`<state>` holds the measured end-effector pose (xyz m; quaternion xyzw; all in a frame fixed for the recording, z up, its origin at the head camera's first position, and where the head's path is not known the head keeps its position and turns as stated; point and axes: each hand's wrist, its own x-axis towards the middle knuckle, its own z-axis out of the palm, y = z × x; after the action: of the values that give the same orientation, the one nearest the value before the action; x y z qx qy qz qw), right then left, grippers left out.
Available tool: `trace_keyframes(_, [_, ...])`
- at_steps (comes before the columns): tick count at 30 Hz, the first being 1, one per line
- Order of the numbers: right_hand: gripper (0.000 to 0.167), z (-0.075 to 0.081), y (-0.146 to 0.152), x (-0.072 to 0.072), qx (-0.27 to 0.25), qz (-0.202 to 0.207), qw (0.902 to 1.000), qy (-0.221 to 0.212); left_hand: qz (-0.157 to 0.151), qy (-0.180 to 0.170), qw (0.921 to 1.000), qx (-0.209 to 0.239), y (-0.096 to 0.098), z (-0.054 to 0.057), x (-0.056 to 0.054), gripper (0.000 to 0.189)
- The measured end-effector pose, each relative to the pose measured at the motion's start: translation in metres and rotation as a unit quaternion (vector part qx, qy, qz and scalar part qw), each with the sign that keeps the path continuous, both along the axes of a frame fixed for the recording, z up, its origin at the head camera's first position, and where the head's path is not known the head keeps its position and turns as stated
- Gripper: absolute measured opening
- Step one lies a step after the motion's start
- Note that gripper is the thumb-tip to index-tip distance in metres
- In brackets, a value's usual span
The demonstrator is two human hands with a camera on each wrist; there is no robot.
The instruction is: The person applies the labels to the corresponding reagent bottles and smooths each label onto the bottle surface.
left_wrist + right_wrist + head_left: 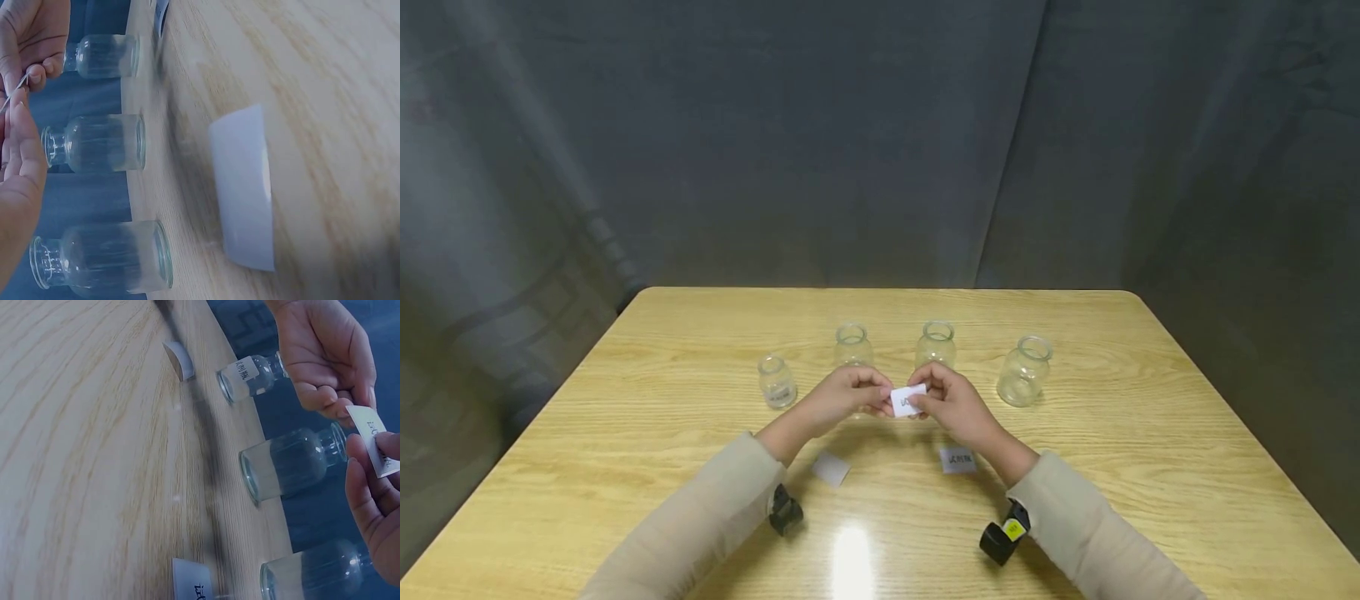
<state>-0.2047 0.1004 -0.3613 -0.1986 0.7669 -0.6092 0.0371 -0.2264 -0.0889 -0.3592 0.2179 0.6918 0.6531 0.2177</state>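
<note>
A small white paper label (904, 401) with handwritten dark characters is held in mid-air between both hands. My left hand (846, 398) pinches its left edge. The right hand (958, 406) grips the other end, thumb across the written face, as the right wrist view shows. Just beyond the hands stand two wide-mouthed clear glass jars (852, 337) (938, 340), their lower parts partly hidden by the hands in the head view. A smaller glass jar (777, 383) at the left bears a label (243, 369) with writing.
Another glass jar (1025, 372) stands at the right of the row. A blank-looking white label (831, 468) lies by the left forearm, and a label with writing (958, 460) by the right one. The wooden table (1112, 467) ends at a grey curtain (850, 150).
</note>
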Motion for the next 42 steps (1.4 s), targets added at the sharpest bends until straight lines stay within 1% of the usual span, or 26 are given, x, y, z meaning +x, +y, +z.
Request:
trace_keyframes(4, [0.013, 0.0018, 0.0013, 0.0018, -0.002, 0.004, 1.0000, 0.005, -0.014, -0.003, 0.9997, 0.019, -0.0009, -0.0001, 0.0007, 0.021])
trace_keyframes(7, [0.013, 0.0025, 0.0020, 0.0025, -0.006, 0.009, 0.9999, 0.006, -0.019, -0.004, 0.9995, 0.024, -0.0012, 0.0004, 0.0011, 0.021])
trace_keyframes(13, [0.013, 0.0045, 0.0018, 0.0032, -0.013, 0.015, 0.9998, 0.000, -0.015, -0.004, 0.9998, 0.014, -0.0009, 0.0029, 0.0012, 0.021])
trace_keyframes(21, [0.012, 0.0045, 0.0054, 0.0034, -0.016, 0.005, 0.9999, 0.000, -0.017, -0.016, 0.9996, 0.013, 0.0042, 0.0054, -0.0001, 0.019])
trace_keyframes(26, [0.013, 0.0017, 0.0036, 0.0030, -0.027, 0.014, 0.9995, -0.001, -0.010, -0.023, 0.9996, 0.016, 0.0025, 0.0035, 0.0006, 0.017])
trace_keyframes(30, [0.013, 0.0007, 0.0011, 0.0036, -0.027, 0.013, 0.9995, -0.005, -0.004, -0.022, 0.9997, 0.008, 0.0014, 0.0016, 0.0005, 0.018])
trace_keyframes(32, [0.013, 0.0005, 0.0000, 0.0038, -0.022, 0.011, 0.9997, -0.005, -0.002, -0.020, 0.9998, 0.005, 0.0012, 0.0004, 0.0000, 0.018])
trace_keyframes(37, [0.013, -0.0001, -0.0005, 0.0038, 0.007, -0.021, 0.9998, -0.002, 0.004, -0.015, 0.9999, 0.002, 0.0015, -0.0011, -0.0008, 0.019])
trace_keyframes(39, [0.014, -0.0005, -0.0002, 0.0037, 0.011, -0.036, 0.9993, -0.005, 0.009, -0.014, 0.9999, 0.001, 0.0014, -0.0013, -0.0005, 0.019])
trace_keyframes(42, [0.014, -0.0018, 0.0005, 0.0037, 0.008, -0.048, 0.9988, -0.009, 0.018, -0.016, 0.9997, -0.001, 0.0008, -0.0024, 0.0001, 0.019])
